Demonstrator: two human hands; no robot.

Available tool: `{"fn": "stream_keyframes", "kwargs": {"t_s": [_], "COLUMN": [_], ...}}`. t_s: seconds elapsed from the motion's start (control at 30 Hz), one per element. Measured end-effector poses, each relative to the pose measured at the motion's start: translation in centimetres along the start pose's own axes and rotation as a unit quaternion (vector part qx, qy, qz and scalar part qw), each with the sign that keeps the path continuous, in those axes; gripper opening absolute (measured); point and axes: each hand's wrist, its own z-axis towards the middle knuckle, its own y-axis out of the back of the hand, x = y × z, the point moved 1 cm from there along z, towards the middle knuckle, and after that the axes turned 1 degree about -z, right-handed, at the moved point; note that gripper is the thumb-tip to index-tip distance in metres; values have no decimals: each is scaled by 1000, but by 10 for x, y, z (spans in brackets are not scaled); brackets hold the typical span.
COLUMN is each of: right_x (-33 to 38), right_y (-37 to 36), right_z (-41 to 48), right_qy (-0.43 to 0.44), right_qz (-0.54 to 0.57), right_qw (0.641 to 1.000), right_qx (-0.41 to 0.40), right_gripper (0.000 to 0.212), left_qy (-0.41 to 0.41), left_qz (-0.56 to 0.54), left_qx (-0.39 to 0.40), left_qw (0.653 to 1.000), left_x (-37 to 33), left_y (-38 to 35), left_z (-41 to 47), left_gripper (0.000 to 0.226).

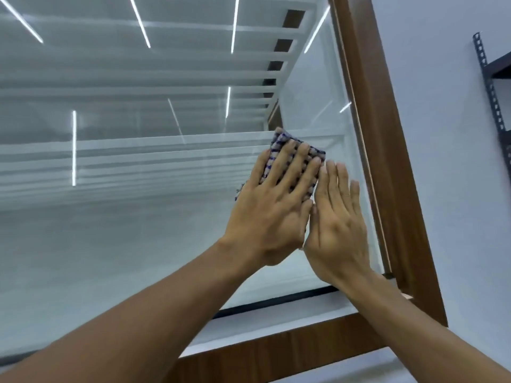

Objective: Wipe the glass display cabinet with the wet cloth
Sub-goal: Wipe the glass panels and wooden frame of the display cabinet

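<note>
Head view: left hand [272, 217], fingers spread, presses checked blue-and-white wet cloth [290, 161] flat on glass cabinet panel [138, 244] near its right wooden frame [387, 161].
Right hand [338, 225], fingers together and empty, touches bare glass: risk of fresh smears.

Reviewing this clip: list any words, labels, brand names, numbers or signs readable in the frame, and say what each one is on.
None. No text shows on the glass panel, the wooden frame, the checked cloth under the left hand, the right hand, the wall or the slotted metal rack.
</note>
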Motion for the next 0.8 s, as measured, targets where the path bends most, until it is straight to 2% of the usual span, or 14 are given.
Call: {"fn": "stream_keyframes", "kwargs": {"t_s": [0.13, 0.27, 0.67, 0.8], "right_x": [50, 101, 253, 269], "right_y": [-17, -27, -73, -78], "right_z": [16, 32, 54, 49], "right_qy": [4, 52, 181, 192], "right_qz": [8, 14, 42, 30], "right_qw": [1000, 998, 980, 978], "right_qx": [11, 31, 68, 74], "right_gripper": [59, 61, 59, 61], "left_qy": [56, 98, 241, 286], "left_qz": [-4, 12, 39, 18], "left_qx": [-38, -64, -83, -80], "left_qw": [998, 993, 966, 955], "left_x": [42, 82, 207, 234], "left_y": [10, 21, 58, 68], "left_z": [-37, -72, -167, -196], "left_gripper": [64, 63, 66, 68]}}
